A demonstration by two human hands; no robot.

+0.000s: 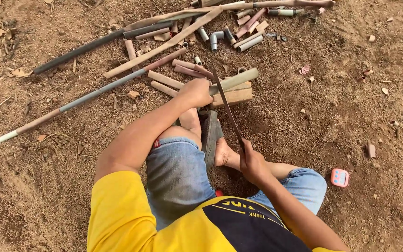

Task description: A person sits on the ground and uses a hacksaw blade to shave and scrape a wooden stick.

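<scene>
Head view is showing me sitting on bare brown dirt (341, 107), in a yellow shirt and blue denim shorts. Left hand (196, 92) is pressing down on a short tan pipe piece (236, 79), fingers clenched around its near end. That pipe piece is lying across a wooden block (235, 95), which is resting on the dirt just beyond my sandalled foot (211, 135). Right hand (253, 163) is gripping the handle end of a thin hacksaw blade (227, 109), fingers clenched tight on it. The blade is running up from my right hand and meeting the pipe piece just beside my left hand. A scattered pile of cut pipe lengths and elbows (220, 32) is lying beyond the block. One long pipe (71, 105) is stretching away to my left. A small pink device (340, 178) is lying on the dirt near my right knee.
</scene>
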